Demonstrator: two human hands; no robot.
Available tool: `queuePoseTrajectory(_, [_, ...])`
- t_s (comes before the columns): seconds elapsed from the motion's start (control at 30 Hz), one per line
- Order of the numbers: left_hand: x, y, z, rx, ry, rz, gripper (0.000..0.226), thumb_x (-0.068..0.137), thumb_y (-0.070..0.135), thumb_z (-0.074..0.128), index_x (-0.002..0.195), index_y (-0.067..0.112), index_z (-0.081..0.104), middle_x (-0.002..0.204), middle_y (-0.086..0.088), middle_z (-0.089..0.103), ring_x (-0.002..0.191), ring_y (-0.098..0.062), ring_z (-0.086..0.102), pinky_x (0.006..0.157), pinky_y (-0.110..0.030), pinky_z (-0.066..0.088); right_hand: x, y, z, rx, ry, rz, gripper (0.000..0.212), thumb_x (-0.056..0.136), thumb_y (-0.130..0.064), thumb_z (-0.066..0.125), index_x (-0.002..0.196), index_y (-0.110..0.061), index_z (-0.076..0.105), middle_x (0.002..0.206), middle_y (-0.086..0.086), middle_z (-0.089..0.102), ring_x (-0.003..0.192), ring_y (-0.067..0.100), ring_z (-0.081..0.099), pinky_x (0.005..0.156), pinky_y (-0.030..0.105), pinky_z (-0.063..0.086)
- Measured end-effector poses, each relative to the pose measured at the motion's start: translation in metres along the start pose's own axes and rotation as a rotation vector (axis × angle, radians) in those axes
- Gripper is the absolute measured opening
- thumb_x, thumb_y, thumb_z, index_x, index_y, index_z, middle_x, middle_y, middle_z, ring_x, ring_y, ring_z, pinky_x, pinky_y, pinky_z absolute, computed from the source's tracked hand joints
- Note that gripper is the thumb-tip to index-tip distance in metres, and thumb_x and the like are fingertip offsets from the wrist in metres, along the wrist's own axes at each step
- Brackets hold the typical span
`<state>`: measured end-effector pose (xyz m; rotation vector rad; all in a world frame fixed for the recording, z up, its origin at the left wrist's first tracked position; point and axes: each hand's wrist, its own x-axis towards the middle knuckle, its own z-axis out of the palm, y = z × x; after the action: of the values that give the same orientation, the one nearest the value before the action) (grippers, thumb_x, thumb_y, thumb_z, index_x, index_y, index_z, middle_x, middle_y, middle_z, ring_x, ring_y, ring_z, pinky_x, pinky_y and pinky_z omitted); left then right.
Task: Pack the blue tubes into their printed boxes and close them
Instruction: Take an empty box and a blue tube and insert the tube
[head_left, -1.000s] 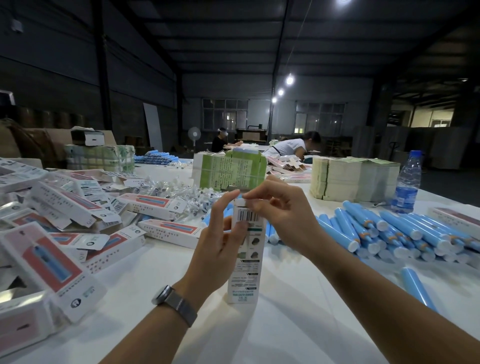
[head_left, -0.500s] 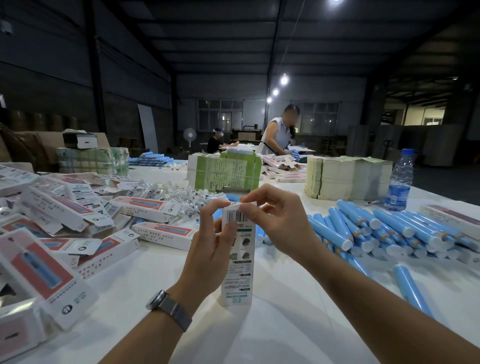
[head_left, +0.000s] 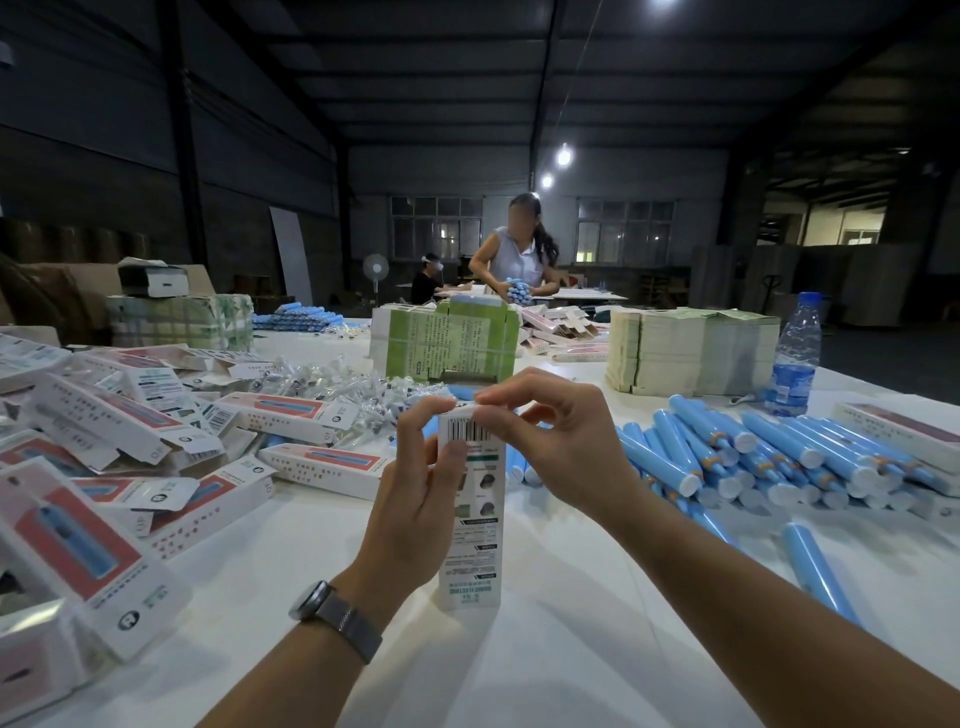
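Two hands — left hand (head_left: 415, 499) gripping the upright box (head_left: 471, 525), right hand (head_left: 561, 447) pinching its top edge — bare table (head_left: 571, 649) in front, tubes (head_left: 753, 462) piled right.

White printed cardboard box (head_left: 471, 512) with barcode near top: upright on table, held at its top end. Blue plastic tubes with white caps (head_left: 769, 462): heaped at right, one apart nearer. Pink-and-white printed cardboard boxes (head_left: 130, 452): piled flat at left.
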<state>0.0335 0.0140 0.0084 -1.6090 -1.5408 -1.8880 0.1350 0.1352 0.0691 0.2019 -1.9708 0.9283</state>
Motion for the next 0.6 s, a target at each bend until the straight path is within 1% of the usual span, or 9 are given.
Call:
queuePoseTrajectory(0.07, [0.000, 0.000, 0.000, 0.012, 0.000, 0.002, 0.024, 0.098, 0.051, 0.038, 0.119, 0.061, 0.039, 0.096, 0.014, 0.070, 0.080, -0.014, 0.070, 0.065, -0.033, 0.058, 0.000, 0.000, 0.000, -0.023, -0.005, -0.023, 0.008, 0.084, -0.017, 0.075, 0.092, -0.017, 0.076, 0.088, -0.005, 0.072, 0.085, 0.013, 0.067, 0.066, 0.022, 0.051])
queuePoseTrajectory(0.13, [0.000, 0.002, 0.001, 0.017, -0.003, 0.010, 0.024, 0.098, 0.050, 0.037, 0.119, 0.062, 0.039, 0.101, 0.021, 0.068, 0.083, -0.010, 0.069, 0.066, -0.024, 0.057, -0.001, 0.000, -0.001, -0.037, -0.009, -0.045, 0.008, 0.084, -0.016, 0.074, 0.092, -0.014, 0.076, 0.091, -0.003, 0.073, 0.087, 0.013, 0.068, 0.066, 0.024, 0.053])
queuePoseTrajectory(0.23, [0.000, 0.004, 0.001, 0.009, 0.000, 0.018, 0.027, 0.099, 0.047, 0.034, 0.120, 0.063, 0.040, 0.108, 0.035, 0.061, 0.090, -0.001, 0.067, 0.069, -0.018, 0.055, -0.001, 0.002, -0.004, -0.047, -0.042, -0.063, 0.009, 0.084, -0.015, 0.074, 0.092, -0.012, 0.077, 0.095, -0.002, 0.073, 0.090, 0.013, 0.068, 0.068, 0.030, 0.056])
queuePoseTrajectory(0.3, [0.000, 0.004, 0.001, 0.003, 0.006, 0.013, 0.028, 0.099, 0.047, 0.033, 0.121, 0.063, 0.041, 0.108, 0.035, 0.061, 0.091, 0.001, 0.066, 0.070, -0.015, 0.054, -0.002, 0.003, -0.007, -0.044, -0.079, -0.051, 0.010, 0.085, -0.013, 0.074, 0.094, -0.012, 0.077, 0.099, -0.004, 0.073, 0.094, 0.012, 0.068, 0.071, 0.032, 0.056])
queuePoseTrajectory(0.37, [0.000, 0.003, 0.001, 0.009, 0.015, 0.010, 0.026, 0.099, 0.048, 0.033, 0.119, 0.063, 0.042, 0.105, 0.030, 0.064, 0.086, -0.003, 0.067, 0.067, -0.018, 0.055, -0.003, 0.004, -0.007, -0.048, -0.080, -0.042, 0.011, 0.086, -0.013, 0.073, 0.096, -0.012, 0.077, 0.100, -0.005, 0.073, 0.096, 0.012, 0.068, 0.070, 0.034, 0.057])
queuePoseTrajectory(0.43, [0.000, 0.002, 0.002, 0.018, 0.028, 0.004, 0.022, 0.098, 0.050, 0.034, 0.115, 0.062, 0.042, 0.097, 0.022, 0.066, 0.079, -0.008, 0.068, 0.064, -0.023, 0.056, -0.004, 0.004, -0.005, -0.040, -0.049, -0.036, 0.011, 0.086, -0.013, 0.074, 0.096, -0.011, 0.077, 0.100, -0.005, 0.073, 0.095, 0.013, 0.068, 0.069, 0.039, 0.057])
queuePoseTrajectory(0.5, [0.001, 0.001, 0.002, 0.027, 0.038, -0.004, 0.020, 0.097, 0.052, 0.035, 0.113, 0.061, 0.042, 0.093, 0.016, 0.068, 0.076, -0.011, 0.068, 0.063, -0.028, 0.057, -0.005, 0.004, -0.001, -0.045, -0.018, -0.035, 0.010, 0.086, -0.012, 0.074, 0.095, -0.010, 0.077, 0.099, -0.003, 0.073, 0.093, 0.013, 0.069, 0.067, 0.040, 0.056])
queuePoseTrajectory(0.6, [0.001, -0.001, 0.001, 0.046, 0.049, -0.022, 0.018, 0.097, 0.053, 0.035, 0.111, 0.060, 0.042, 0.093, 0.011, 0.070, 0.075, -0.016, 0.070, 0.062, -0.037, 0.059, -0.004, 0.004, 0.004, -0.090, 0.013, -0.041, 0.009, 0.087, -0.010, 0.073, 0.095, -0.008, 0.076, 0.099, -0.002, 0.072, 0.089, 0.011, 0.068, 0.063, 0.034, 0.056])
